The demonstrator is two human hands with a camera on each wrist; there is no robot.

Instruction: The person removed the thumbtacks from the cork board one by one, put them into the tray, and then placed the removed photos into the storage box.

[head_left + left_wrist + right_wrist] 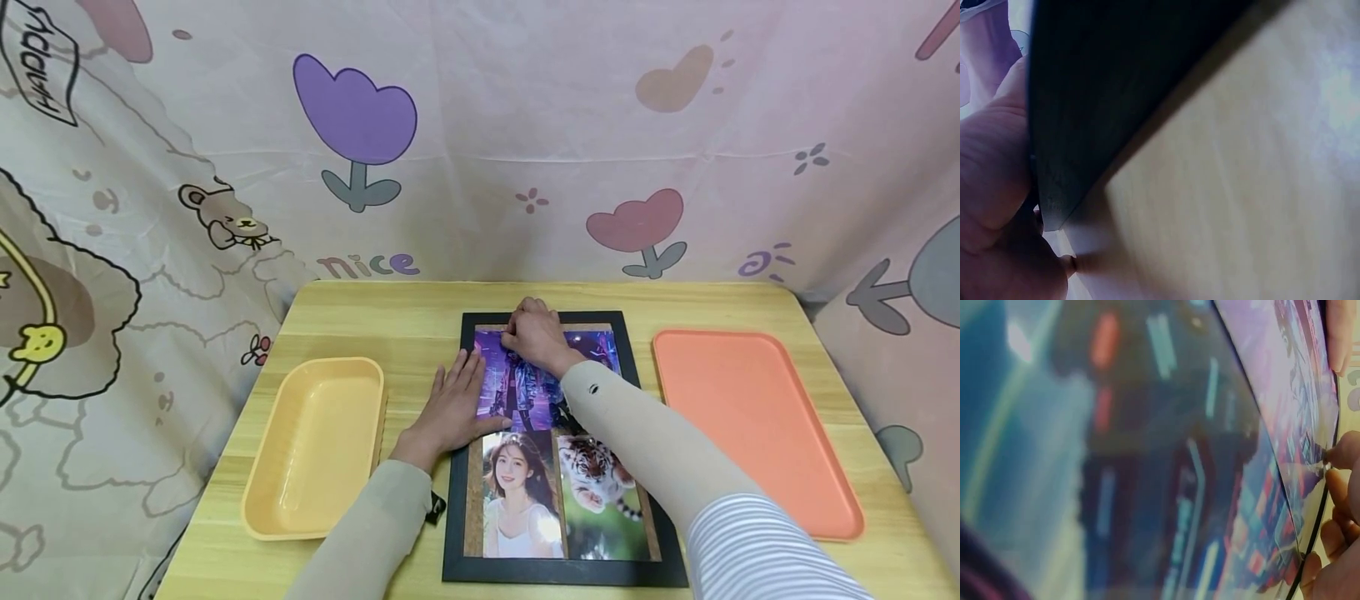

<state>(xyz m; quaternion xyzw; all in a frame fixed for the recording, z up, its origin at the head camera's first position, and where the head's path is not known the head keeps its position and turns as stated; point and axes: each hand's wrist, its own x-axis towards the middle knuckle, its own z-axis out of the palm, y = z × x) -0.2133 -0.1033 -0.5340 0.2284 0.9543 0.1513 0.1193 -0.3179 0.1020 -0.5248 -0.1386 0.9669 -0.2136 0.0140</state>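
I see left hand (452,406) flat, steadying black-framed cork board (454,467); right hand (535,334) pinching pin on purple photo (501,392); two lower photos seated.

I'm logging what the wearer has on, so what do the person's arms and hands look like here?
Both hands are bare: left hand, right hand. Each forearm wears a snug beige sleeve; the right one bears a small dark mark near the wrist. A grey-and-white striped sleeve shows above it. No rings or watch visible.
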